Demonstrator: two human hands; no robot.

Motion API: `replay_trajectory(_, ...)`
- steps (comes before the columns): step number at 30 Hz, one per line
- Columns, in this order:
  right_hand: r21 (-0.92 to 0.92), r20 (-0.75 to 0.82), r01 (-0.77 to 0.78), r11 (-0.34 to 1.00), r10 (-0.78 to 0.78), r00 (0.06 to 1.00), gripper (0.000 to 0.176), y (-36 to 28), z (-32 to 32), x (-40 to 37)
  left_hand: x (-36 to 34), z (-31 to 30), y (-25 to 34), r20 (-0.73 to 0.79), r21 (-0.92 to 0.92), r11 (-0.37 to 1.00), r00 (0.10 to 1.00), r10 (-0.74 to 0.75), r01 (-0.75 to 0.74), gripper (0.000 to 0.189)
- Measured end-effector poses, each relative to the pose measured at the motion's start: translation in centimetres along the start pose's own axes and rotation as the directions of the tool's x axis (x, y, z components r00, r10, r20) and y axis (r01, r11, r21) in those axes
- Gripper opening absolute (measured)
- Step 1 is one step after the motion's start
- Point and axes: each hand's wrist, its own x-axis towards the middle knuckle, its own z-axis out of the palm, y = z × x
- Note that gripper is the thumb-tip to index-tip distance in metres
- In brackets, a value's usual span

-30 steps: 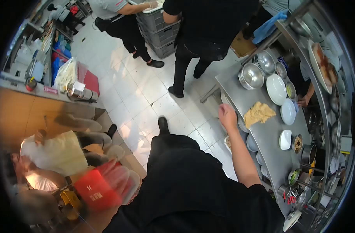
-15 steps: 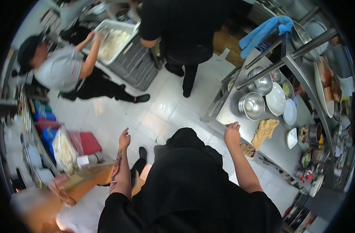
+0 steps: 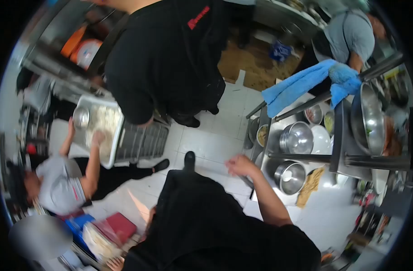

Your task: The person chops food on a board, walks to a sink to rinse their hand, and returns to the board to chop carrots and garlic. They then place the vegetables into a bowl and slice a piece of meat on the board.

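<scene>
My right hand (image 3: 240,166) is in mid-air over the tiled floor, left of the steel worktable (image 3: 326,198); its fingers are loosely apart and nothing is in them. Of my left arm only a narrow strip of skin shows beside my black clothing, and the fingers cannot be made out. On the worktable stand stacked steel bowls (image 3: 297,137), another steel bowl (image 3: 290,177), a white plate (image 3: 321,140) and a folded tan cloth or sheet (image 3: 311,187).
A person in black (image 3: 166,58) stands ahead. At left, a person in grey (image 3: 64,180) has a hand in a white tub (image 3: 110,156) of pale food on grey crates (image 3: 143,142). A blue towel (image 3: 301,86) hangs on the rack. Another person (image 3: 351,36) is at upper right.
My view has turned and moved forward. My right hand has left the worktable's edge, and my left hand has dropped out of clear sight. The person in black appears nearer.
</scene>
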Motion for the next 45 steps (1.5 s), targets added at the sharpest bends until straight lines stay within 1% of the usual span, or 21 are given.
replay_trajectory(1,0.174,-0.080,-0.001,0.985,0.015,0.997,0.039,-0.1,-0.4,3.5,0.6,0.2,2.0,-0.023,0.186,0.982,0.999,0.033,-0.028,0.047)
replay_trajectory(3,-0.280,-0.616,0.063,0.958,-0.229,0.754,0.035,1.2,-0.8,10.9,3.8,0.9,6.6,0.008,0.354,0.935,0.999,0.033,-0.034,0.045)
replay_trajectory(5,-0.306,-0.654,0.042,0.951,-0.242,0.717,0.032,1.2,-3.5,15.9,8.4,1.8,11.5,0.080,0.412,0.910,0.997,0.022,-0.054,0.043)
replay_trajectory(7,-0.050,-0.398,-0.015,0.999,-0.006,0.917,0.030,-2.8,-9.4,16.2,13.1,4.4,16.9,0.192,0.375,0.923,0.981,0.007,-0.080,0.042)
replay_trajectory(8,-0.027,-0.421,-0.032,0.999,0.018,0.907,0.030,-3.4,-12.2,17.7,15.2,6.1,19.2,0.289,0.278,0.956,0.957,0.006,-0.090,0.042)
replay_trajectory(10,0.147,-0.187,-0.243,0.959,0.268,0.945,0.028,-3.5,-18.2,20.9,15.6,14.3,23.4,0.039,0.446,0.894,0.999,0.032,-0.046,0.044)
replay_trajectory(14,0.193,-0.313,-0.190,0.963,0.244,0.918,0.027,2.9,-26.6,32.2,13.4,33.1,30.8,-0.136,0.559,0.819,0.960,0.243,-0.128,0.051)
replay_trajectory(15,0.156,-0.373,-0.254,0.955,0.295,0.880,0.028,3.3,-27.9,32.9,17.5,30.2,28.9,-0.145,0.601,0.776,0.929,0.340,-0.190,0.044)
replay_trajectory(17,0.099,-0.436,-0.317,0.943,0.327,0.839,0.028,4.5,-30.4,34.7,17.9,22.4,37.9,-0.094,0.475,0.830,0.921,0.379,-0.293,0.043)
replay_trajectory(19,0.132,-0.266,-0.297,0.946,0.322,0.909,0.028,5.2,-31.1,36.6,15.0,13.0,49.8,0.297,-0.020,0.947,0.903,0.311,-0.320,0.053)
replay_trajectory(20,0.121,-0.258,-0.292,0.949,0.314,0.914,0.028,4.9,-31.0,36.6,13.0,9.9,54.0,0.494,-0.217,0.957,0.824,0.278,-0.192,0.061)
replay_trajectory(23,0.152,-0.276,-0.208,0.966,0.243,0.930,0.028,4.7,-31.8,36.5,14.4,8.3,53.4,0.580,-0.515,0.852,0.770,0.265,0.094,0.050)
replay_trajectory(24,0.092,-0.250,-0.221,0.971,0.238,0.939,0.029,5.3,-31.4,36.7,14.2,8.1,52.1,0.594,-0.804,0.199,0.745,0.302,0.560,0.046)
replay_trajectory(25,0.035,-0.224,-0.231,0.972,0.233,0.946,0.030,5.8,-30.7,36.8,13.9,7.8,51.5,0.570,-0.492,-0.588,0.748,0.339,0.642,0.043)
replay_trajectory(26,0.048,-0.227,-0.231,0.972,0.236,0.945,0.030,5.8,-30.5,36.6,13.6,8.4,52.0,0.287,-0.190,-0.894,0.894,0.345,0.406,0.046)
replay_trajectory(27,-0.126,-0.150,-0.297,0.946,0.278,0.949,0.031,5.8,-30.8,36.3,13.2,8.9,52.3,0.297,-0.192,-0.892,0.890,0.345,0.410,0.046)
replay_trajectory(28,-0.304,-0.085,-0.338,0.890,0.329,0.941,0.031,5.5,-31.4,36.1,12.8,9.3,52.4,0.293,0.162,-0.892,0.842,0.452,0.423,0.047)
replay_trajectory(29,-0.300,-0.097,-0.335,0.893,0.321,0.942,0.031,4.4,-32.1,35.3,13.1,9.6,52.7,0.250,0.496,-0.780,0.797,0.550,0.382,0.049)
replay_trajectory(31,-0.142,-0.143,-0.392,0.909,0.373,0.917,0.030,3.0,-32.5,32.7,13.6,10.2,52.9,0.176,0.706,-0.615,0.754,0.632,0.350,0.049)
replay_trajectory(38,-0.195,-0.272,-0.240,0.951,0.182,0.945,0.026,1.6,-35.2,34.3,17.6,16.0,51.4,0.031,0.855,-0.398,0.733,0.679,0.333,0.049)
replay_trajectory(45,-0.212,-0.165,-0.247,0.945,0.215,0.963,0.025,2.7,-38.7,42.2,18.7,23.1,49.5,-0.080,0.892,-0.265,0.705,0.704,0.366,0.049)
